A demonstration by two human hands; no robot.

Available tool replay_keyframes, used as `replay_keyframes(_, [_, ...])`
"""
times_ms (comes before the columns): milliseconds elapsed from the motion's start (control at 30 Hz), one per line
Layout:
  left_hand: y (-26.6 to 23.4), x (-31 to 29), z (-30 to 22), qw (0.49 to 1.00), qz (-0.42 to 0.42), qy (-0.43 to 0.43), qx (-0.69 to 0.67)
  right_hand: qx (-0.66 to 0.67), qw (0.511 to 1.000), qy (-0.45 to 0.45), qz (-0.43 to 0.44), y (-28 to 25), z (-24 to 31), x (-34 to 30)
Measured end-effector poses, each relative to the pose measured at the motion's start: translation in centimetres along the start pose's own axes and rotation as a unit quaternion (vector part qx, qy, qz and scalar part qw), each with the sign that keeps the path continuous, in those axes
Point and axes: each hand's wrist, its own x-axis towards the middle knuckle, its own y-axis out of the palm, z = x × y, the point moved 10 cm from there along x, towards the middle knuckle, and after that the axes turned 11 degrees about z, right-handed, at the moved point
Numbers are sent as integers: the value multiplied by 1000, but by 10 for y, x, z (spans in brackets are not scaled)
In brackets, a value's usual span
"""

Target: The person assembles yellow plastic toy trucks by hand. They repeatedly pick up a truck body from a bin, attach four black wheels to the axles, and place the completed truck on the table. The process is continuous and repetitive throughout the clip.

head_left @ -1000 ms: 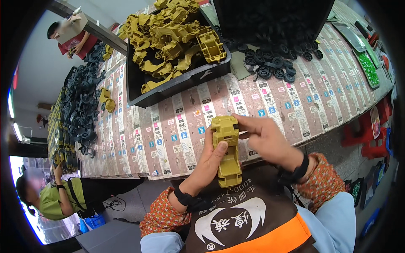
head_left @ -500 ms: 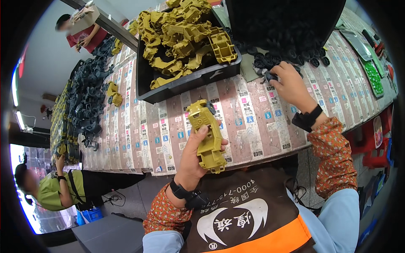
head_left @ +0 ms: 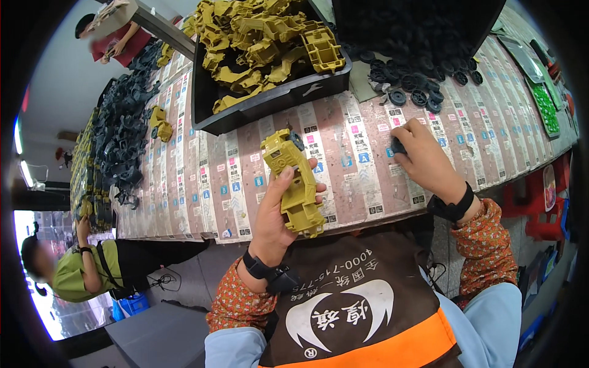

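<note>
One fitted wheel (head_left: 297, 141) sits on the yellow car body (head_left: 302, 207), whose lower end shows none, gripped at centre by the curled left hand (head_left: 269, 213), while the right hand (head_left: 424, 161), right of centre, pinches a loose wheel (head_left: 397, 146).

Orange floral sleeves (head_left: 488, 242), brown apron (head_left: 359, 288)

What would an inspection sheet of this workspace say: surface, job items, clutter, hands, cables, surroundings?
Surface: table covered in striped, printed sheeting, scuffed in places.
Job's things: yellow plastic body with a dark wheel at its far end; black bin heaped with yellow parts; loose black wheels beyond.
Clutter: dark parts heaped at left; green pieces at far right.
Hands: left hand grips the yellow body; right hand pinches a small dark piece, partly hidden.
Cables: thin dark cord looped at lower left.
Surroundings: two co-workers at left, one in green, one in red.
</note>
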Motion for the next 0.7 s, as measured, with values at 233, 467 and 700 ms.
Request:
replay_keyframes(233, [-3, -3, 5, 999, -27, 21, -21, 462, 878, 22, 123, 30, 45, -7])
replay_keyframes(467, [14, -2, -4, 997, -24, 77, 21, 576, 809, -21, 119, 69, 109, -18])
replay_keyframes(700, [22, -7, -14, 985, -46, 145, 80, 632, 767, 31, 106, 79, 109, -23])
